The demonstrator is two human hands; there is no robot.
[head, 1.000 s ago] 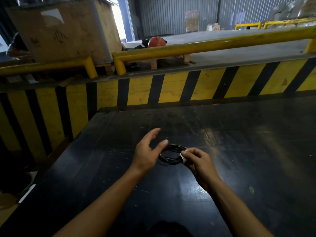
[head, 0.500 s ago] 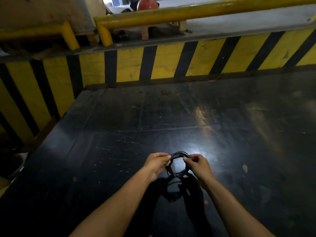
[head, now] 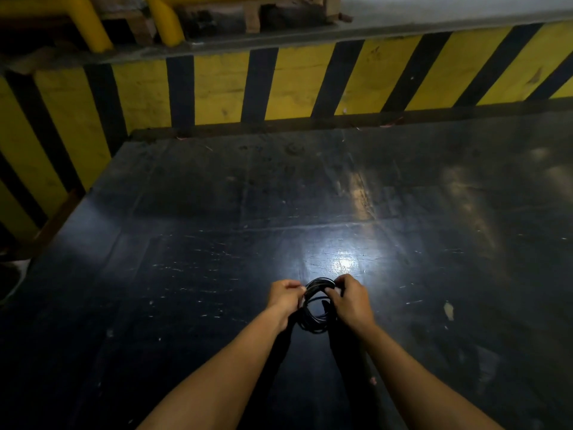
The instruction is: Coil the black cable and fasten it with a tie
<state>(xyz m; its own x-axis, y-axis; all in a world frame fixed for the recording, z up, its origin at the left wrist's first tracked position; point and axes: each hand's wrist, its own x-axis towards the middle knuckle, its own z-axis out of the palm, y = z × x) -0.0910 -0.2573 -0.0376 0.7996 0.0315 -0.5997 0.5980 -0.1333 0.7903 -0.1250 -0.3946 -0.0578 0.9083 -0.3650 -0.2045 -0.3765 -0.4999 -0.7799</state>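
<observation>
Dark and scuffed, the tabletop fills most of what we see from the head camera, a black sheet marked with fine pale scratches and a few seams. We see a bright patch of reflected light on it just beyond the hands, and a duller sheen further right. A small pale scrap lies on the surface to the right of the hands, apart from them.

At the far edge of the table we see a wall painted in yellow and black slanted stripes, which also runs down the left side. Above it, yellow rails curve down at the far left, with wooden blocks and a grey concrete floor beyond them. At the left edge, below the table, there is a dim patch of floor that we cannot make out.

Both bare forearms come up from the near edge. We see the left hand pinching the left side of the coiled black cable, fingers closed on its loops, with a small whitish bit at the fingertips that we cannot identify for certain. The right hand is clamped on the right side of the same coil. The cable hangs as a small ring of several loops between the two hands, near the middle of the view; we cannot tell whether it touches the tabletop.
</observation>
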